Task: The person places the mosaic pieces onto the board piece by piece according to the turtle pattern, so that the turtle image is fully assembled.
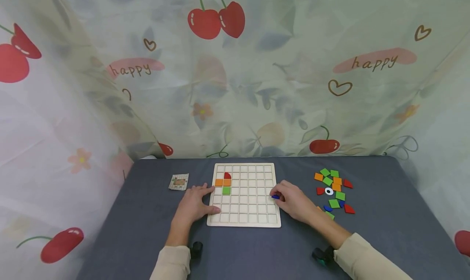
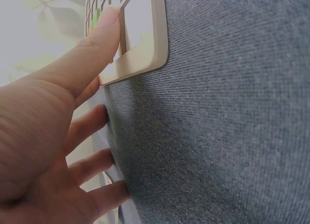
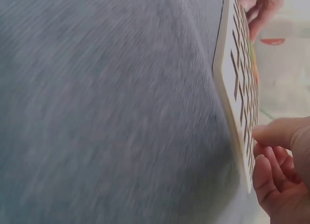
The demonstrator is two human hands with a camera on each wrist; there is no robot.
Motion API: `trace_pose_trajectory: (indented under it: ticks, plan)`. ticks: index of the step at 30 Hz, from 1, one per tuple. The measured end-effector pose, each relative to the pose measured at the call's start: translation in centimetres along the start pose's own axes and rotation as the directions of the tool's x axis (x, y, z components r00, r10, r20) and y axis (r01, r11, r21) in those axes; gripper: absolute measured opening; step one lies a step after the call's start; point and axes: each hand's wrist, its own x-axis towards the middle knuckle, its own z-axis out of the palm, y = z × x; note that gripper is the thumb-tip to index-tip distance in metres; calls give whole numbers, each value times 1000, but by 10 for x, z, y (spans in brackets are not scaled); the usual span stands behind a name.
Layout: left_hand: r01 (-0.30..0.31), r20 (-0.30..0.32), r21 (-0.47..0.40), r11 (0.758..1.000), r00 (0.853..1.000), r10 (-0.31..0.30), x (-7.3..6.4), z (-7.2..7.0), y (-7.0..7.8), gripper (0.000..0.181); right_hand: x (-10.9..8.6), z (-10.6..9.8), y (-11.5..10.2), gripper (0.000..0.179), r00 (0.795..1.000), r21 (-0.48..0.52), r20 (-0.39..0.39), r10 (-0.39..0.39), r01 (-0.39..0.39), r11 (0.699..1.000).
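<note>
A pale wooden grid board (image 1: pixel 253 222) lies on the table, with a red rounded piece (image 1: pixel 227 176), two orange squares (image 1: pixel 218 183) and a green square (image 1: pixel 226 190) in its upper left cells. My left hand (image 1: pixel 192 204) is spread at the board's left edge. Its thumb (image 2: pixel 99 35) lies on the rim, while the other fingers reach down beside the board. Over the right edge, my right hand (image 1: pixel 293 200) pinches a small blue piece (image 1: pixel 275 197); the fingers partly cover it. In the right wrist view that piece is hidden behind the fingers.
Right of the board lie loose green, orange, red and blue pieces (image 1: pixel 333 203) and a white ring-like piece (image 1: pixel 329 191). A small patterned card (image 1: pixel 179 182) is at the left. Dark cloth covers the table (image 1: pixel 242 255); a printed curtain (image 1: pixel 238 108) hangs behind.
</note>
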Motion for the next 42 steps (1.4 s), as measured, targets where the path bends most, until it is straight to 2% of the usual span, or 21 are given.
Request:
trace_pose_trajectory:
  ticks: [3, 8, 12, 19, 24, 28, 32, 35, 42]
  plan:
    - [-3, 1, 2, 1000, 1000, 3, 0, 0, 0, 86, 4, 5, -7, 16, 1000, 5, 10, -23, 23, 1000]
    - [-6, 1, 10, 1000, 1000, 6, -1, -1, 0, 86, 12, 13, -20, 14, 994, -20, -14, -109, 109, 994]
    - [-10, 1, 10, 1000, 1000, 10, 0, -1, 0, 86, 20, 18, -32, 17, 990, -32, -18, -140, 140, 990]
    - [-5, 3, 4, 1000, 1000, 5, 1, 0, -1, 86, 31, 33, -52, 21, 990, -27, -11, -141, 141, 990]
    - [-1, 6, 3, 1000, 1000, 1, 2, 0, -2, 86, 35, 42, -63, 18, 988, 13, 33, -149, 148, 989]
    - [-11, 6, 4, 1000, 1000, 11, 2, -1, -2, 85, 36, 49, -69, 15, 969, -49, 54, -241, 244, 969]
    - [-24, 14, 13, 1000, 1000, 24, 2, -2, -2, 85, 37, 56, -72, 13, 935, -167, 30, -354, 354, 920]
    - [-30, 20, 22, 999, 999, 29, 2, -3, -2, 85, 38, 60, -73, 11, 924, -212, 4, -382, 374, 903]
    - [-30, 34, 26, 999, 999, 29, 1, -6, -1, 85, 40, 68, -73, 10, 952, -189, 23, -304, 303, 934]
